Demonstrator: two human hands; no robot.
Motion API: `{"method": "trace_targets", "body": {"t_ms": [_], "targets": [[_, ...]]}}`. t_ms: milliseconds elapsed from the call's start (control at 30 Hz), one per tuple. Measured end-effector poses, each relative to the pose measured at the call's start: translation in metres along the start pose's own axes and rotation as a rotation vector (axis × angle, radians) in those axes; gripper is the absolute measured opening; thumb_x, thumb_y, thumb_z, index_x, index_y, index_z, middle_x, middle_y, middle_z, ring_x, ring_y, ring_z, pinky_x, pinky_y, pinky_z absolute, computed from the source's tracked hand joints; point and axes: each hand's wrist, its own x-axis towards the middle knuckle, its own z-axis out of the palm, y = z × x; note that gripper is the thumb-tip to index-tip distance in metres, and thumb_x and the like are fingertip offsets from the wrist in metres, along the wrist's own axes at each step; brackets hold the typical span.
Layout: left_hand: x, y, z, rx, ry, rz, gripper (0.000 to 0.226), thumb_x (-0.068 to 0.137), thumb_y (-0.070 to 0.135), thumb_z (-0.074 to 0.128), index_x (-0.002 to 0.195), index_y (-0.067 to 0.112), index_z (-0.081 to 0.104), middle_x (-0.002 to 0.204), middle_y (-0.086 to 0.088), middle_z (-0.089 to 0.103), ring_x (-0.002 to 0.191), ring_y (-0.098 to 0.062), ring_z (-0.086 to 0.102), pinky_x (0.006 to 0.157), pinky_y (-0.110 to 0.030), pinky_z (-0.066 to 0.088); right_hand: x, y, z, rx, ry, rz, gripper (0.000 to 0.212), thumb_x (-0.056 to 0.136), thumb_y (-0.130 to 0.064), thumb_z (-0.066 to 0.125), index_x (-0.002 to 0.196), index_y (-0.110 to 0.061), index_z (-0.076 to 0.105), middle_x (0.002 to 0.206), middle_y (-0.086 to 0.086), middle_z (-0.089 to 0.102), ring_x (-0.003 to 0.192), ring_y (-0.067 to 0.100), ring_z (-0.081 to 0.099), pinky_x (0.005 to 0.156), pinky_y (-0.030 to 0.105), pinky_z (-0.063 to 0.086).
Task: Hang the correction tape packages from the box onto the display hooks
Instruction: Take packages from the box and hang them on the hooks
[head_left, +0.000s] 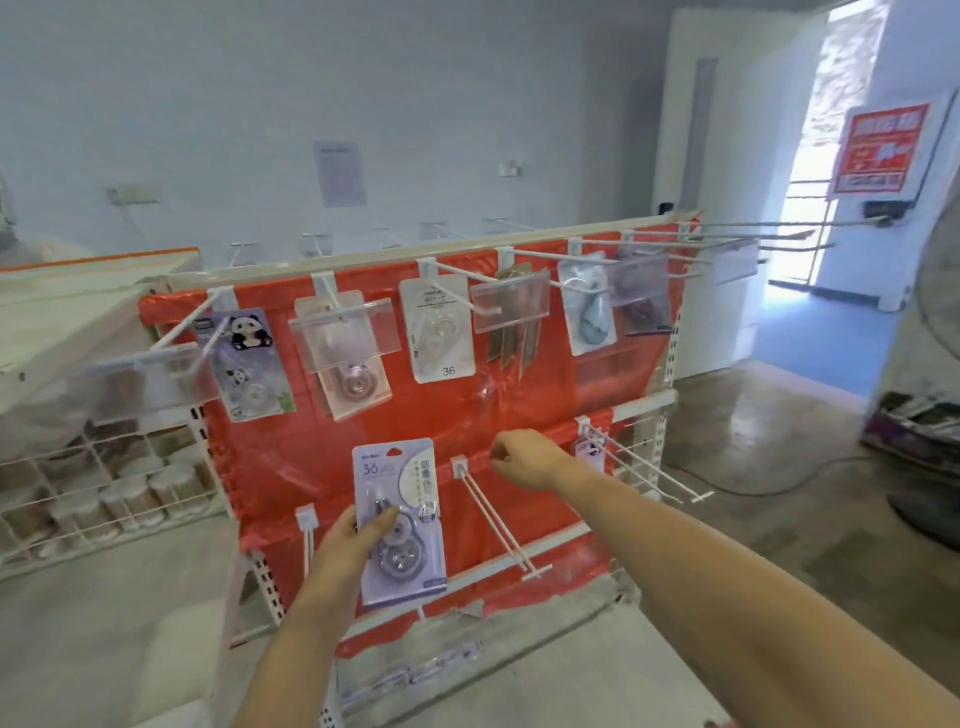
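Display rack (519, 400) with red backing, two rows of white hooks. Upper row: several correction tape packages already hung, among them a panda card (244, 364) at the left, a pinkish one (353, 374) behind a clear label holder, and a white card marked 36 (444, 327); two more further right. Lower row looks mostly bare: the middle double-wire hook (498, 519) carries nothing, and the right-hand hook (639, 462) seems to have one small card at its base, too blurred to be sure. Left hand (358, 535) grips a lavender package (400, 519) by its left edge, thumb across the front, card upright just left of the empty middle hook, not yet on any hook. Right hand (524, 460) hovers near the backing above that hook, fingers curled; whether it pinches anything cannot be told. Box not in view. Judged partway: top row stocked, bottom row largely left.
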Motion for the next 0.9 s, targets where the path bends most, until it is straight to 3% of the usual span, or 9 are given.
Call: {"method": "trace_targets", "body": {"t_ms": [100, 133, 333, 433, 600, 767, 900], "targets": [[0.003, 0.002, 0.039, -0.001, -0.041, 0.002, 0.020, 0.089, 0.011, 0.062, 0.108, 0.012, 0.064, 0.102, -0.009, 0.071, 0.089, -0.022, 0.067, 0.071, -0.030, 0.054, -0.018, 0.037, -0.027, -0.103, 0.016, 0.014, 0.029, 0.094, -0.021, 0.049, 0.116, -0.008, 0.062, 0.121, 0.013, 0.062, 0.112, 0.030, 0.057, 0.094, 0.035, 0.043], [0.004, 0.005, 0.054, -0.007, -0.044, -0.002, 0.020, 0.088, 0.011, 0.062, 0.108, 0.012, 0.064, 0.102, -0.010, 0.070, 0.087, -0.022, 0.066, 0.070, -0.030, 0.052, -0.024, 0.050, -0.037, -0.114, 0.030, 0.027, 0.029, 0.094, -0.021, 0.049, 0.116, -0.008, 0.062, 0.121, 0.012, 0.063, 0.111, 0.029, 0.057, 0.094, 0.036, 0.044], [0.008, 0.011, 0.165, -0.059, -0.107, -0.017, 0.027, 0.085, 0.013, 0.067, 0.111, 0.009, 0.063, 0.105, -0.014, 0.070, 0.098, -0.034, 0.065, 0.093, -0.048, 0.051, -0.054, 0.134, -0.089, -0.134, 0.099, 0.062, 0.026, 0.095, -0.015, 0.047, 0.114, -0.006, 0.062, 0.121, 0.011, 0.063, 0.111, 0.027, 0.057, 0.092, 0.031, 0.042], [0.009, 0.015, 0.233, -0.055, -0.175, 0.031, 0.014, 0.087, 0.010, 0.064, 0.101, 0.012, 0.063, 0.095, -0.009, 0.071, 0.088, -0.028, 0.067, 0.087, -0.044, 0.053, -0.067, 0.186, -0.114, -0.159, 0.123, 0.082, 0.025, 0.094, -0.019, 0.049, 0.114, -0.011, 0.062, 0.120, 0.009, 0.063, 0.108, 0.026, 0.058, 0.091, 0.033, 0.044], [0.020, 0.025, 0.336, -0.039, -0.197, 0.025, 0.013, 0.087, 0.014, 0.066, 0.099, 0.018, 0.063, 0.097, -0.006, 0.071, 0.091, -0.026, 0.067, 0.087, -0.043, 0.055, -0.090, 0.266, -0.159, -0.149, 0.157, 0.102, 0.022, 0.094, -0.023, 0.052, 0.110, -0.011, 0.061, 0.114, 0.009, 0.064, 0.103, 0.027, 0.059, 0.086, 0.032, 0.045], [0.040, 0.044, 0.414, -0.022, -0.233, 0.090, 0.026, 0.089, 0.014, 0.064, 0.115, 0.012, 0.061, 0.109, -0.010, 0.069, 0.090, -0.021, 0.067, 0.080, -0.035, 0.056, -0.095, 0.321, -0.195, -0.138, 0.180, 0.110, 0.023, 0.093, -0.022, 0.051, 0.106, -0.008, 0.064, 0.109, 0.011, 0.066, 0.103, 0.028, 0.060, 0.090, 0.034, 0.047], [0.068, 0.062, 0.449, -0.056, -0.200, 0.156, 0.019, 0.088, 0.014, 0.066, 0.106, 0.018, 0.062, 0.113, -0.013, 0.068, 0.104, -0.031, 0.065, 0.093, -0.047, 0.052, -0.079, 0.352, -0.207, -0.129, 0.189, 0.111, 0.024, 0.094, -0.021, 0.049, 0.105, -0.008, 0.065, 0.107, 0.011, 0.067, 0.099, 0.027, 0.061, 0.089, 0.033, 0.047]]}}
